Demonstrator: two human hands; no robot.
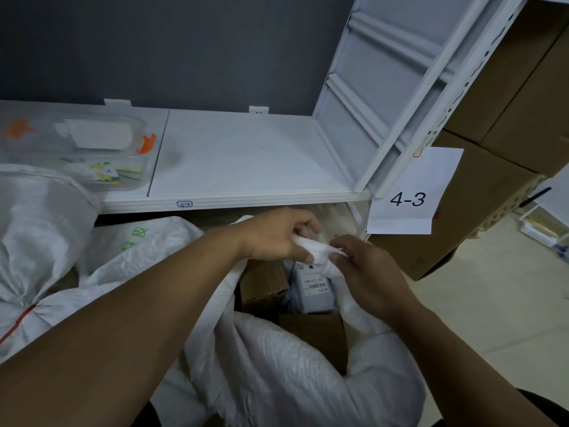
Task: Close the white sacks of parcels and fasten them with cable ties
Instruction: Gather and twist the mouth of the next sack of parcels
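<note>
Two hands (277, 235) (369, 266), three white sacks (292, 380) (37, 229) (144, 241), one clear container (92, 149).

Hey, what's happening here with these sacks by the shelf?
A person is closing a white sack of parcels in front of a white shelf. The left hand and right hand are both pinching the bunched rim of the sack's mouth, drawing it together. The mouth is still partly open: cardboard boxes and a grey mailer with a barcode label show inside. No cable tie is visible yet. Another white sack sits to the left.
</note>
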